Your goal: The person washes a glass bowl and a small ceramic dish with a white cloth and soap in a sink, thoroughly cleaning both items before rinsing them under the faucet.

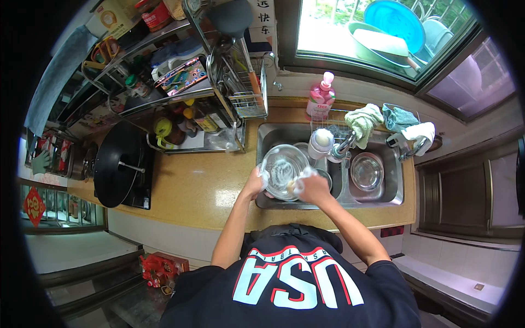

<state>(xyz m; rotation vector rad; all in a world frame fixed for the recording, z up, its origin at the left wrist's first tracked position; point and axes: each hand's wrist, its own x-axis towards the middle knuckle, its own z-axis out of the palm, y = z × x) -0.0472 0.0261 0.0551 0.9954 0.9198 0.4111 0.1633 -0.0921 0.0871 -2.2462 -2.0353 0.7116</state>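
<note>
A clear glass bowl [283,170], smeared with white foam, is tilted over the left basin of a steel double sink [265,133]. My left hand [256,182] grips its left rim, with suds on the fingers. At the bowl's right side is my right hand [313,186], blurred and covered in foam; whether it holds a sponge or cloth I cannot tell. Below and to the right, a round dish [325,178] shows partly in the left basin. Another clear glass bowl [367,172] lies in the right basin.
Behind the sink stand a pink pump bottle [321,100], a wire basket [324,123], a white container [320,143] and the faucet [340,151] with a green cloth [364,123] over it. A metal rack [180,151] and a black wok or lid [117,164] are on the left.
</note>
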